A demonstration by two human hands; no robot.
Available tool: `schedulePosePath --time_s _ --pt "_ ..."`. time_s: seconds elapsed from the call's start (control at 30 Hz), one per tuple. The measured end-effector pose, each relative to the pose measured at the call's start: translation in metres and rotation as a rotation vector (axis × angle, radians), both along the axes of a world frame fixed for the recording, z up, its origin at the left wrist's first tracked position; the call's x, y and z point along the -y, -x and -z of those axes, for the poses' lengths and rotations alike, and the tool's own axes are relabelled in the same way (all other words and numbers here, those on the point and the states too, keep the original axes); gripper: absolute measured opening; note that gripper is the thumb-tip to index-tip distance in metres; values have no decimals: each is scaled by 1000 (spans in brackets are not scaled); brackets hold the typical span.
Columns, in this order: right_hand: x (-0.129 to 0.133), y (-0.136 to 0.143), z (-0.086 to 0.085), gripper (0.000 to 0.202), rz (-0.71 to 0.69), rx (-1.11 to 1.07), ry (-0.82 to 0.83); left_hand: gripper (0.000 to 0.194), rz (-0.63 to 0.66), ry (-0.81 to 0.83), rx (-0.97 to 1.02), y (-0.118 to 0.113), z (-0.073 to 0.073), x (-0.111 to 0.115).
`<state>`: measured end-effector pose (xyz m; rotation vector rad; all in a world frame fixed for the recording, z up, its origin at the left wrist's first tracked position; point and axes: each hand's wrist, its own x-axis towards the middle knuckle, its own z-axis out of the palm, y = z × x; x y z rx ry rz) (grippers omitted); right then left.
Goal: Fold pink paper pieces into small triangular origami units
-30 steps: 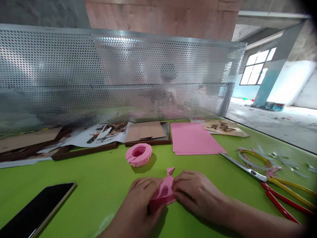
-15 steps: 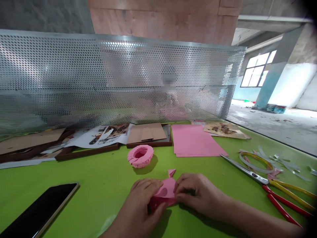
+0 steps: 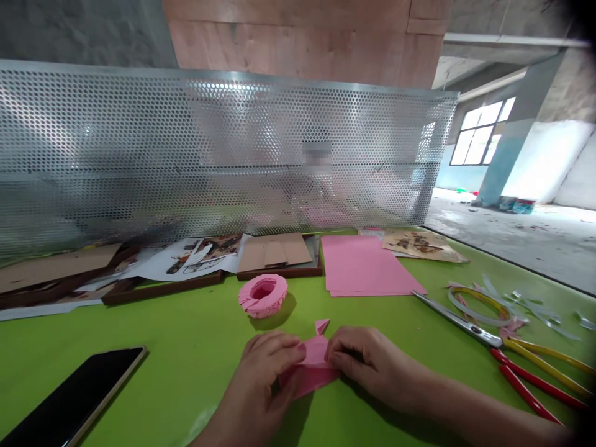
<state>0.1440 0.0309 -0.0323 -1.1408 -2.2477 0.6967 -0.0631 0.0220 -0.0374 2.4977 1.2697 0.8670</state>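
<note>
Green desk (image 3: 200, 335) spreads around your work, with a perforated metal screen (image 3: 233, 143) along its far side at 12 o'clock and a window (image 3: 479, 133) well beyond toward 1 o'clock. Take the folded pink paper (image 3: 316, 380) as the centre of your dial: it sits close in front of you, between your 2 hands. Your left hand (image 3: 267, 375) comes in from 8 o'clock, its fingers over the left end; your right hand (image 3: 372, 360) is at 3 o'clock, its thumb and fingers closed narrowly on the right edge. So the paper lies at 3 o'clock from your left fingers and 9 o'clock from your right ones. Neither hand is nearer, since both touch it, though the left covers more. Its long axis appears to run roughly 9 to 3, along the crease. From the far edge a small pink tip (image 3: 321, 326) juts toward 12 o'clock, widening outward; you cannot tell whether it belongs to the same piece. Near 11 o'clock rests a pleated pink ring (image 3: 254, 305), and at 1 o'clock flat pink sheets (image 3: 367, 267).
</note>
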Motion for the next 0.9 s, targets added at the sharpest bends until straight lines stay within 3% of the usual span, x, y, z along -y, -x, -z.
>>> schedulePosePath --time_s 0.13,0.2,0.3,0.47,0.73,0.9 --pt "1 0 -1 13 1 -111 -77 20 34 -111 14 2 -2 -5" --pt "1 0 -2 21 -4 -152 -122 18 62 -148 5 2 -5 -6" --pt "1 0 -2 30 -38 -103 -202 14 86 -184 -13 1 -7 -5" --pt "0 0 -1 15 -73 26 -333 11 138 -272 7 -2 -9 -1" --pt "2 0 -3 17 -151 65 -441 16 193 -326 27 -2 -6 3" --pt "5 2 -3 16 -150 34 -515 14 138 -376 62 -4 -5 1"
